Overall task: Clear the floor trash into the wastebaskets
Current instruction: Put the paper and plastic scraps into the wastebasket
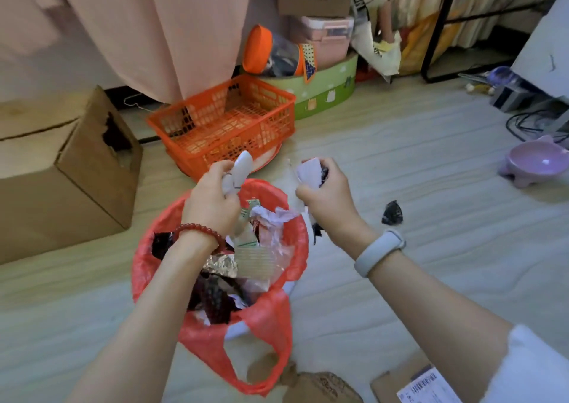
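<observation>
Over the pale plank floor, near the middle of the view, stands a round wastebasket lined with a thin, crinkly red plastic bag whose loose handle loop droops down its near side. Crumpled white paper, a scrap of silvery foil, a ribbed card strip and dark wrappers fill it nearly to the rim. The left hand, with a red bead bracelet at the wrist, hangs above the basket's far rim, fingers curled around a smooth white rounded piece that sticks up from the fist. The right hand, above a soft grey wristband, is just beyond the basket's right rim and grips a wad of white paper and dark wrapper. A small crumpled black scrap lies on the floor to the right of that hand. Behind the basket sits an orange lattice plastic crate; a brown cardboard box stands at the left.
</observation>
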`<state>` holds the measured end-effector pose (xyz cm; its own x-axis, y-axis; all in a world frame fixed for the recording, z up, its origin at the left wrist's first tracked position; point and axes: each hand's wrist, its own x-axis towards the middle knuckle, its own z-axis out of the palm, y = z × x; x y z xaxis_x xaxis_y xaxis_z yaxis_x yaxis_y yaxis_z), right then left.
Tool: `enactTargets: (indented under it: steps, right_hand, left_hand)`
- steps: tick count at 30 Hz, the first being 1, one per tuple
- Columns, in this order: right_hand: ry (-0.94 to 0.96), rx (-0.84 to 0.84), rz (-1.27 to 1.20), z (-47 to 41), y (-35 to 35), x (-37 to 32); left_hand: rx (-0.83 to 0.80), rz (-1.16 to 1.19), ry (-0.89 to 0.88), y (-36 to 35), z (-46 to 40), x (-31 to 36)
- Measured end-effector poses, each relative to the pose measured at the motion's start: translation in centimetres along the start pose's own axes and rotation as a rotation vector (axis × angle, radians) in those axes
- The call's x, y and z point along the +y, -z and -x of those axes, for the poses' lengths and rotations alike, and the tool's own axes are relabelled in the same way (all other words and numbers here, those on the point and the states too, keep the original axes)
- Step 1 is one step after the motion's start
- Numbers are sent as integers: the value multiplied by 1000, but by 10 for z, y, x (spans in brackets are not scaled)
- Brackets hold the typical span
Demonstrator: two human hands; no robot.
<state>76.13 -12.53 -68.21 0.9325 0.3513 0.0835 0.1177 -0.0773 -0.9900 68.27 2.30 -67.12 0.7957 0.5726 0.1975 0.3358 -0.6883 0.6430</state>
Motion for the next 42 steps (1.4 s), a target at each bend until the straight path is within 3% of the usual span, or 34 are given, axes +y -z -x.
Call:
enactTargets:
  steps: [4, 7, 10, 13, 16, 22, 25, 28, 31, 34, 37, 42]
  right_hand:
    - [7, -142, 98, -1, -42, -3]
    - [48, -269, 415, 8, -64, 11]
    - [196, -382, 751, 24, -74, 27]
    - [276, -529, 980, 34, -75, 43]
    - [360, -579, 1159, 34, -76, 54]
    - [105, -826, 1391, 29, -94, 84]
    - [41, -862, 1415, 34, -102, 96]
    - [72, -851, 1393, 33, -105, 86]
    - [255, -746, 1291, 18, -91, 50]
    - [335, -541, 893, 3, -63, 9]
    - [361, -350, 664, -2, -29, -11]
    - [225, -173, 600, -3, 50, -2]
  left_hand:
    - [-24, -199, 105, 30, 3, -33]
    - [-275, -415, 151, 35, 10, -51]
    - [-439, -365, 167, 23, 30, -66]
    - [-443, -493, 166, 10, 44, -82]
    - [-473, -469, 176, 4, 45, -96]
    - [-474, -383, 190, -4, 47, -113]
    - [-643, -566, 196, -15, 56, -116]
    - [-689, -623, 227, -16, 54, -111]
    - [-374, -542, 142, -2, 43, -97]
    - [-122, -437, 85, 10, 33, -71]
    - [-48, -277, -11, 5, 23, -32]
    - [-26, -15, -207, -37, 19, 43]
